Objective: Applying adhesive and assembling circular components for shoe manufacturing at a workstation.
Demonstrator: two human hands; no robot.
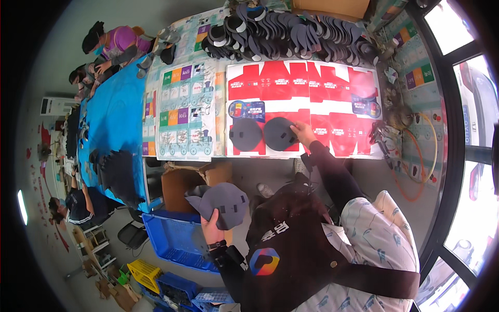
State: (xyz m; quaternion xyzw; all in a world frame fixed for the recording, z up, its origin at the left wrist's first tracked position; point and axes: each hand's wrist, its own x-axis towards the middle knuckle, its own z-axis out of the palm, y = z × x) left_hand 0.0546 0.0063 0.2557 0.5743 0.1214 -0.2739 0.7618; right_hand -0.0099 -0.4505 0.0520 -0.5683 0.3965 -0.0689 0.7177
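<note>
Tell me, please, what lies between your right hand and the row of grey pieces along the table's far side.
In the head view, only the flat red-and-white printed sheet lies between the right hand and the row of grey pieces.

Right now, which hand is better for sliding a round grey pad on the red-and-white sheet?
The right hand, probably: it touches one pad on the sheet, while the left hand holds other pads away from it.

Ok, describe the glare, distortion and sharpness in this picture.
Head view: the window is partly blown out to white, its dark frame bows near the rim, and the gray piece touched by the right hand looks fairly sharp.
</note>
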